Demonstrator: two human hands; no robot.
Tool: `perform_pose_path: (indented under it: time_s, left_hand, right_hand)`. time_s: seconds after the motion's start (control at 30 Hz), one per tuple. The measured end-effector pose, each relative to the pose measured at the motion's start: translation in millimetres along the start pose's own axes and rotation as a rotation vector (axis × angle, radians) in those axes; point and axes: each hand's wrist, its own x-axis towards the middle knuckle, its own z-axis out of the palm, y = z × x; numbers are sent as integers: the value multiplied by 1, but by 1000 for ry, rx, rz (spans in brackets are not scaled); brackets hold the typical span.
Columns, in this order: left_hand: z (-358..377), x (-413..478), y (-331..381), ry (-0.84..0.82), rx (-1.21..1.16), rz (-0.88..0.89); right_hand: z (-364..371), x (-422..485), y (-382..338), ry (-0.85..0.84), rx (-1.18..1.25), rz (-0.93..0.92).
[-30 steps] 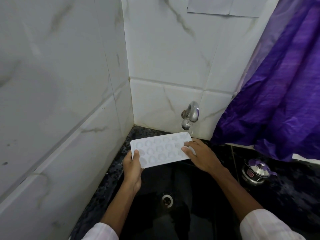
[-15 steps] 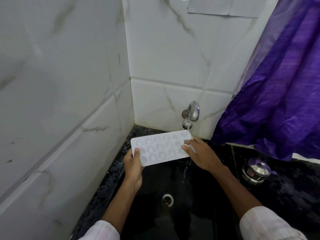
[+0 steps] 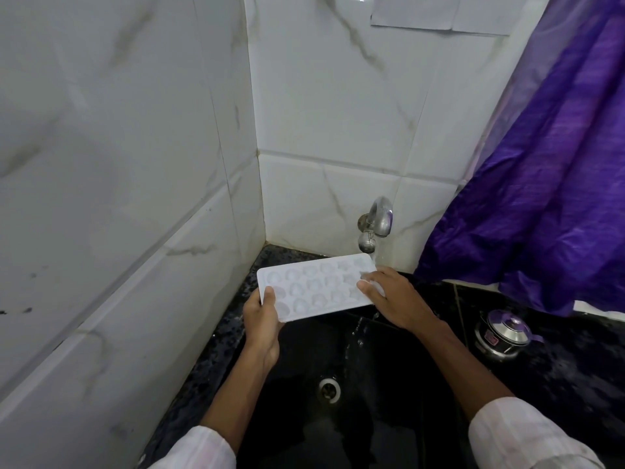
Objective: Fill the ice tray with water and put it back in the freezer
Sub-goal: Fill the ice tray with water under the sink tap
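Note:
A white ice tray (image 3: 314, 286) with several round cells is held level over a black sink (image 3: 399, 367). My left hand (image 3: 262, 316) grips its near left corner, thumb on top. My right hand (image 3: 395, 299) holds the tray's right end, fingers over the rim. A steel tap (image 3: 377, 221) sticks out of the tiled wall just above the tray's far right corner. A thin stream of water falls from it onto that corner and over my right fingers. Drops spill off the tray's right edge into the sink.
White marble-look tiles close off the left and the back. A purple curtain (image 3: 541, 184) hangs at the right. A small steel pot with a lid (image 3: 504, 333) stands on the black counter right of the sink. The sink drain (image 3: 329, 389) lies below the tray.
Water has started running from the tap onto the tray's right end and now drips into the sink. Both hands and the tray have stayed almost where they were.

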Motion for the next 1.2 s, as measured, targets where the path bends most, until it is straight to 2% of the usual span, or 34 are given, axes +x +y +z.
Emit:
perform_pose_path:
  time_s: [0.27,0.43,0.73,1.0,1.2]
  left_hand:
    - [3,3,2,2,21,13]
    - [5,6,6,18,-18,9]
    - [9,11,7,75,-55,10]
    - [7,12,7,67,-68,11]
    - [8,12,5,70,-53,10]
  right_hand:
    - [1,5,3,-11,13,12]
    - [-3,2,0,60,137,-1]
    - [3,-2,3,82,92,-69]
    - [-1,2,-2,31,-58,-8]
    - [4,2,1,46,-19,-10]
